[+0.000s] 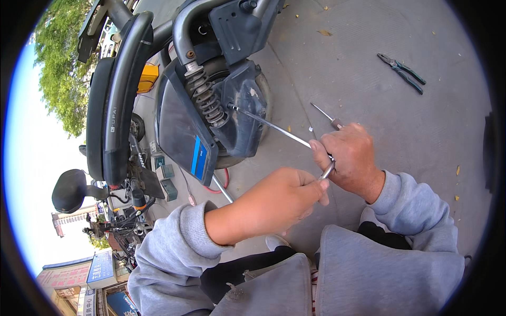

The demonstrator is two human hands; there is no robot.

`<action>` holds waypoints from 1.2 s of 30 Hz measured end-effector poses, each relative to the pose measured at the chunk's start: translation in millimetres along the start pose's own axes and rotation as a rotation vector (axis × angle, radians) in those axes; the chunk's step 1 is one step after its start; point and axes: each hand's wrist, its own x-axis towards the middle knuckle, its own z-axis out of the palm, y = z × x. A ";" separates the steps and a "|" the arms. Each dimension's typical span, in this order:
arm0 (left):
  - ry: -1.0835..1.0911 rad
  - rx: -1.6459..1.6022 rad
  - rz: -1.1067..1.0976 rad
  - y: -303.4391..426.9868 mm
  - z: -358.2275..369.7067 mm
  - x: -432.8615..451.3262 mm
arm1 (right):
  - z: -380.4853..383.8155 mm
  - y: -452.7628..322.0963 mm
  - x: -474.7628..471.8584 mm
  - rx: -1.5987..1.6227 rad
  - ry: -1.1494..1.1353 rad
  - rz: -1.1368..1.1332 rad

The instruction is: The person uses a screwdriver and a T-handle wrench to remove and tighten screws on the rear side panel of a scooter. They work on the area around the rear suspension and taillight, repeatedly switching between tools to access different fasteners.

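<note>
A chrome L-shaped socket wrench [276,128] reaches from my hands to a dark plastic cover [243,122] beside the rear wheel of an electric scooter. Its socket end meets the cover just right of a coil-spring shock absorber [204,94]; any fastener there is hidden. My right hand [350,156] is wrapped around the shaft close to its bend. On the short bent end, my left hand [286,193] is closed, with the fingertips partly out of sight. Beyond my right knuckles a screwdriver [323,112] lies on the ground, its handle partly covered by that hand.
Combination pliers [401,73] with dark green handles lie on the pavement at the upper right. The scooter's seat [99,118] and side panel [185,130] rise at the left. Behind are a yellow case [148,78], several battery-like boxes [168,189] and a red cable [226,181].
</note>
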 end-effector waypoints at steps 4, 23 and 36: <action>0.475 0.404 0.797 -16.7 16.3 -1.0 | 3.0 15.5 -1.1 0.075 -0.116 -0.098; 0.711 1.136 0.815 52.5 14.6 100.1 | 65.8 -36.2 -56.7 1.769 -0.080 0.926; 0.412 0.093 0.518 -73.4 45.4 40.6 | 5.5 6.0 -12.3 0.721 0.331 0.456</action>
